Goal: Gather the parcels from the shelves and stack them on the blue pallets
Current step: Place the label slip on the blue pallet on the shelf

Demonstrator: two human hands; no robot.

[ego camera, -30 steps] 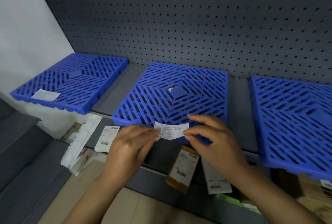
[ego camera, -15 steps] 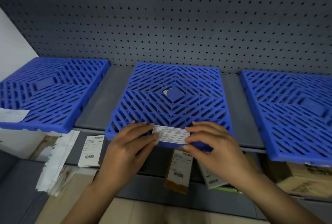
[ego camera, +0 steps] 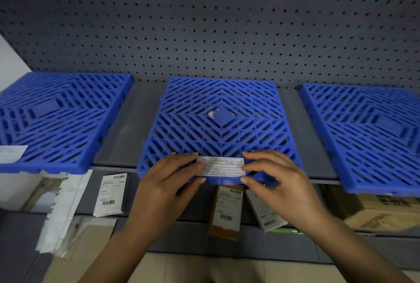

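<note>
On front edge of mid blue pallet (ego camera: 221, 123), a white label (ego camera: 220, 166) is pinched at its ends by left hand (ego camera: 163, 182) & right hand (ego camera: 276, 180); parcels (ego camera: 226, 211) are seen on shelf below.

A dark grey pegboard back panel (ego camera: 204, 21), dotted with even rows of small holes, fills the upper half of the frame. At the far left edge a sliver of pale wall (ego camera: 9, 55) shows beside it. Across the middle runs a grey shelf (ego camera: 127, 128), its bare surface matte and evenly lit. Below it, a second grey shelf (ego camera: 195, 219) crosses the lower part of the frame, and along the bottom edge lies a beige floor (ego camera: 204, 269).
</note>
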